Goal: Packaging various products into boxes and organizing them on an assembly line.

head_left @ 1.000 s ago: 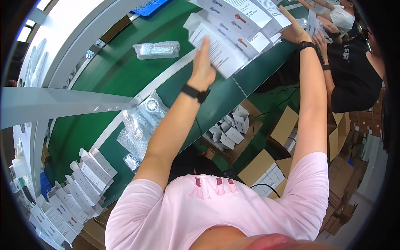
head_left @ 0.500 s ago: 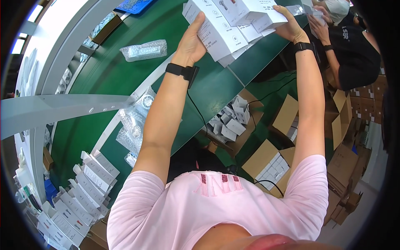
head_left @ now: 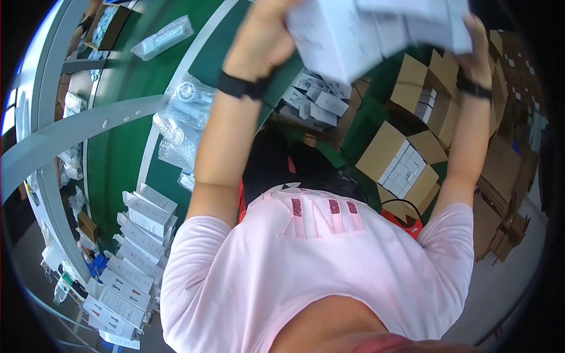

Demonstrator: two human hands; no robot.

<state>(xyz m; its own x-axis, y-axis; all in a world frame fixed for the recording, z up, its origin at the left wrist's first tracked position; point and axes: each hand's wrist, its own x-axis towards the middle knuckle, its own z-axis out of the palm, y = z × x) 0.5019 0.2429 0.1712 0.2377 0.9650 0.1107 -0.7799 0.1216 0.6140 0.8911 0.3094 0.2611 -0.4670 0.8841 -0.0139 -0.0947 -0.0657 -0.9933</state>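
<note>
Several white printed boxes (head_left: 341, 38) are held up together at the top of the view, blurred by motion. My left hand (head_left: 268, 38) grips the stack from its left side, and my right hand (head_left: 475, 53) presses on its right end. Black bands circle both wrists. Below the stack, an open carton (head_left: 323, 126) holds loose small white boxes. Under my right forearm stands another open carton (head_left: 371, 159), with white boxes (head_left: 405, 169) packed in rows inside it.
Bubble-wrapped parts (head_left: 182, 123) lie on the green bench beside my left forearm, and another wrapped piece (head_left: 162, 38) lies farther off. Standing open white boxes (head_left: 132, 259) line the lower left. A grey metal bar (head_left: 88, 123) crosses the left side. Another open carton (head_left: 426, 88) stands at right.
My view has turned to the right, and both hands have carried the stack of white boxes off the bench edge toward the cartons. The co-worker is out of sight.
</note>
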